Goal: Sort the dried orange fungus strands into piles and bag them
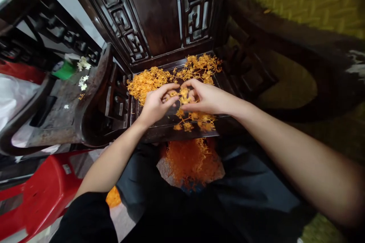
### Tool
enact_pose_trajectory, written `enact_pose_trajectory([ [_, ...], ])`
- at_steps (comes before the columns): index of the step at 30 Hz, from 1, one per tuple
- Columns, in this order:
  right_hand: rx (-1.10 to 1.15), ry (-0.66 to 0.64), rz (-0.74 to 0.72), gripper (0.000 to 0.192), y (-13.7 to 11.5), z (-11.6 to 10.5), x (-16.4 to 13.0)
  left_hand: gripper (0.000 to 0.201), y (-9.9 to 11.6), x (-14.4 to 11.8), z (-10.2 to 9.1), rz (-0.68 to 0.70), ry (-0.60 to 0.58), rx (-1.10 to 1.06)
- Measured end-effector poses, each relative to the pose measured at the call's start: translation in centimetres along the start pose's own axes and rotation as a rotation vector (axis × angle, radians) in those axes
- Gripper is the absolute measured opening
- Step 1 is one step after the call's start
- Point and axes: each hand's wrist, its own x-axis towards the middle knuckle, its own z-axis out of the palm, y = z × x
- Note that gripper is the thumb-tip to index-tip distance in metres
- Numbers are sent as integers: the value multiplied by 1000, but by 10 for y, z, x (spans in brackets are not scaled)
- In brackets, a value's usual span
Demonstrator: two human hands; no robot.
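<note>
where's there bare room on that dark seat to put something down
Bare dark wood shows on the chair seat at its front left, under the left hand, and along the front edge. The back is crowded with orange strands. The middle is taken by both hands, the right hand pinching a clump.

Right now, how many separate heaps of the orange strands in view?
3. One heap at the tray's back left, one at its back right, one in the lap below. Loose clusters lie near both hands; more may be hidden.
</note>
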Motion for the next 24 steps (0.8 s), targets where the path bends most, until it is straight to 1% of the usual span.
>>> enact_pose_trajectory([
  [2,-83,37,-15,46,-2,-3,3,18,-2,3,-2,-37,68,-29],
  [3,-131,54,-20,42,-2,-5,4,15,-3,4,-3,-57,103,-65],
  [5,-221,93,-27,42,-1,-8,5,19,-6,5,-5,-104,135,-177],
  [7,-269,147,-56,56,-1,-10,3,26,-8,5,-5,-143,124,-287],
  [9,-271,209,-117,69,-4,-9,0,32,-9,4,-3,-163,112,-363],
  [10,-258,234,-151,71,-7,-8,-1,36,-9,3,-2,-165,109,-384],
  [12,-216,265,-202,63,-15,-2,-2,41,-8,2,1,-146,102,-395],
  [14,-123,285,-212,51,-21,5,-1,45,-7,1,5,-106,97,-365],
  [16,56,288,-181,46,-23,13,1,44,-6,0,7,-79,104,-313],
  [18,299,248,-139,40,-22,18,3,39,-5,-2,6,-71,114,-287],
  [20,479,174,-107,29,-20,17,1,37,-2,-5,4,-69,132,-302],
  [22,549,112,-80,20,-20,13,-3,37,2,-10,1,-79,133,-328],
  [24,572,59,-60,24,-22,8,-7,36,7,-14,1,-73,112,-336],
])
